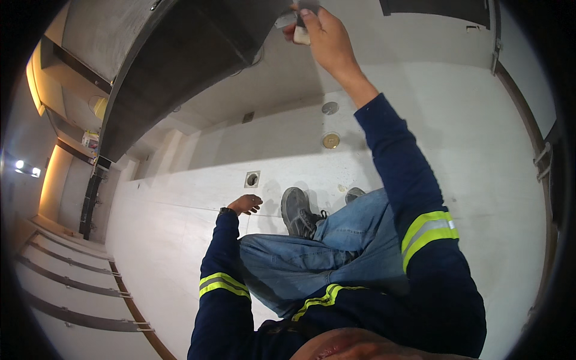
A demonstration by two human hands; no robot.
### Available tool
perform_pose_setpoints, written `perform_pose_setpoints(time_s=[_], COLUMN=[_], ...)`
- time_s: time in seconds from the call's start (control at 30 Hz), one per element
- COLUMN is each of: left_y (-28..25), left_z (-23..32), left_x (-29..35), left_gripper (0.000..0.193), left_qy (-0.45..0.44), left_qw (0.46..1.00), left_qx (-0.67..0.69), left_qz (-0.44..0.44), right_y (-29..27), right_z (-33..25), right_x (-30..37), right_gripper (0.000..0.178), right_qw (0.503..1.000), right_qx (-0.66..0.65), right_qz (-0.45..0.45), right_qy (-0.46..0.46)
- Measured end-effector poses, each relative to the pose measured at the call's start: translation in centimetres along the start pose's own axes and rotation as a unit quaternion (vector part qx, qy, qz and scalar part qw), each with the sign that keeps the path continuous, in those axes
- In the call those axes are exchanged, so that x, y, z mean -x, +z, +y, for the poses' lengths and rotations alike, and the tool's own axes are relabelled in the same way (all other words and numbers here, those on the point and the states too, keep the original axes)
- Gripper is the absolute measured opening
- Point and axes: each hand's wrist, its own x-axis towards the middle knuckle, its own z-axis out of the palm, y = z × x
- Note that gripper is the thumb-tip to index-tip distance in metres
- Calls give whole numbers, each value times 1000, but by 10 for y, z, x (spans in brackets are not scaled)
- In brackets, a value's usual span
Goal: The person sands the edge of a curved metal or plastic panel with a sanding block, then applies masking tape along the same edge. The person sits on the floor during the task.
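My right hand is raised at the top of the view, close to the end of a long dark panel. Its fingers close round a small white-and-dark object; a greyish flat part sticks out on its left side. Blur and the fingers hide what kind of thing it is. Low over the pale floor, my left hand holds nothing, its fingers loosely bent and apart. A square floor drain lies just beyond that hand.
Two round floor covers, one grey and one brass-coloured, sit in the floor ahead. White drawers with dark gaps line the left side. A pale door-like panel stands at the right. My shoe rests near the drain.
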Motion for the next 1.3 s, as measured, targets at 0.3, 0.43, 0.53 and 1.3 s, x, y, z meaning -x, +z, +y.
perform_pose_setpoints(time_s=[0.3,0.43,0.53,1.3], left_y=[0,3,4,4], left_z=[-17,-36,-45,-19], left_x=[-12,-20,-27,-39], left_gripper=[50,46,45,45], left_qy=[-80,-105,-101,66], left_qw=[996,994,993,996], left_qx=[16,23,14,27], left_qz=[-18,-36,-57,61], right_y=[-8,-4,0,31], right_z=[15,3,-13,-48], right_x=[-5,-3,0,6], right_gripper=[27,26,25,27], right_qw=[974,962,952,939], right_qx=[163,209,223,288], right_qz=[-141,-86,-120,-156], right_qy=[-66,-152,-169,-105])
